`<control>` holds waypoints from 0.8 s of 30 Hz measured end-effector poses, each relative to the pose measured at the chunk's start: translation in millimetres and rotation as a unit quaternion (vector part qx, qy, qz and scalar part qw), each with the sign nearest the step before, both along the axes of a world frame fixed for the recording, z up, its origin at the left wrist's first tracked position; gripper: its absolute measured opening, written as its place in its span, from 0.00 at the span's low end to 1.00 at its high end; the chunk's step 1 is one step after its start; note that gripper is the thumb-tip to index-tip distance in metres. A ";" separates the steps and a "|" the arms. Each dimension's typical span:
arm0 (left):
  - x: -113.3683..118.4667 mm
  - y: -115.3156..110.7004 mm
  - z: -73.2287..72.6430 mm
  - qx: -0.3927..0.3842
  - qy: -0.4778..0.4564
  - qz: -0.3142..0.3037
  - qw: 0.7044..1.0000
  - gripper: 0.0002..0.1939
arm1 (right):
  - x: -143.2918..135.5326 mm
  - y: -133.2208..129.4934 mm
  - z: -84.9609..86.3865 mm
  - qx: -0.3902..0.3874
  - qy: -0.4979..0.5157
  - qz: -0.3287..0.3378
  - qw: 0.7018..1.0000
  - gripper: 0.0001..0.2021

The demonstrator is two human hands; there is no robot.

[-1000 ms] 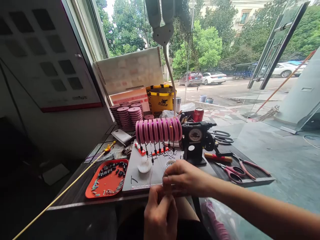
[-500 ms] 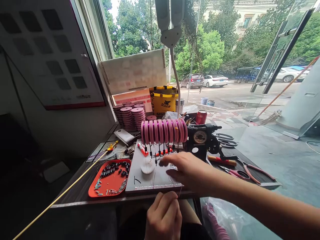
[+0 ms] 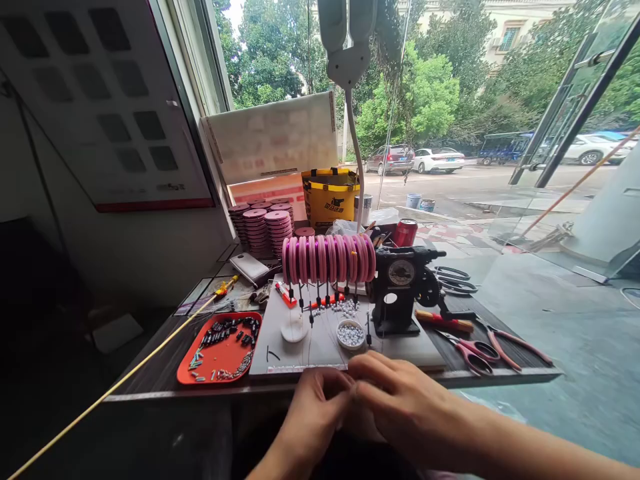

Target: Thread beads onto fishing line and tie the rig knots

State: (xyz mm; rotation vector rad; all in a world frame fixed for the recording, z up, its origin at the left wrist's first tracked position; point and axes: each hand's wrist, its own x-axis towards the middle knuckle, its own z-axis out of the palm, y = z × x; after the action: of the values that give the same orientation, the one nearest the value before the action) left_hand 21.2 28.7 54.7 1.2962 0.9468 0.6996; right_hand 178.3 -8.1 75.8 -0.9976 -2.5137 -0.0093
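My left hand [image 3: 316, 410] and my right hand [image 3: 387, 393] meet at the front edge of the white board [image 3: 280, 357]. Both have their fingers pinched together, and what lies between the fingertips is too small to make out. Thin lines hang above them from a row of pink spools [image 3: 327, 260] with black weights below. A black winding machine [image 3: 397, 290] with a dial stands at the spools' right end. On the board are a small dish of pale beads [image 3: 351, 335], loose beads and a round white dish [image 3: 295, 328].
An orange tray [image 3: 220, 373] with black and silver pieces lies at the left. Red-handled scissors [image 3: 475, 352] and pliers [image 3: 520, 341] are at the right. Behind stand stacked pink spools [image 3: 279, 230], a yellow bag [image 3: 330, 203] and a red can [image 3: 405, 232].
My right hand has come down from over the bead dish to meet my left hand at the board's edge. My left hand has moved slightly up and turned. The bead dish now shows fully.
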 end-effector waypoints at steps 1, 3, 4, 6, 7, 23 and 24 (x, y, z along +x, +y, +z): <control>1.5 2.7 2.2 -0.055 -0.006 -0.001 0.998 0.03 | 4.3 -2.2 -1.9 0.034 -0.017 0.014 0.999 0.09; 4.2 7.4 3.2 -0.127 -0.018 -0.012 0.992 0.02 | 10.1 -5.6 -7.2 0.080 -0.023 0.028 0.996 0.06; 5.5 9.0 2.6 -0.150 -0.025 -0.025 0.988 0.02 | 11.8 -6.7 -10.1 0.097 -0.013 0.033 0.995 0.06; 8.3 10.5 1.2 -0.191 -0.038 -0.055 0.979 0.02 | 13.1 -7.9 -15.5 0.136 0.017 0.038 0.990 0.08; 9.6 10.6 0.7 -0.209 -0.044 -0.068 0.974 0.02 | 13.2 -8.1 -17.7 0.160 0.031 0.044 0.986 0.10; 13.7 8.1 1.5 -0.150 -0.041 -0.097 0.983 0.02 | 12.4 -14.2 -18.6 0.122 0.006 0.094 0.988 0.12; 13.2 8.9 3.0 -0.116 -0.031 -0.100 0.988 0.01 | 10.8 -14.3 -17.7 0.096 0.034 0.084 0.991 0.14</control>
State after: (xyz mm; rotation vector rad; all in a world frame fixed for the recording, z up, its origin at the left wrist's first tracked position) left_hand 34.3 37.7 57.8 1.1391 0.8089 0.4564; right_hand 189.2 -22.4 58.0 -0.6970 -2.4704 -0.1603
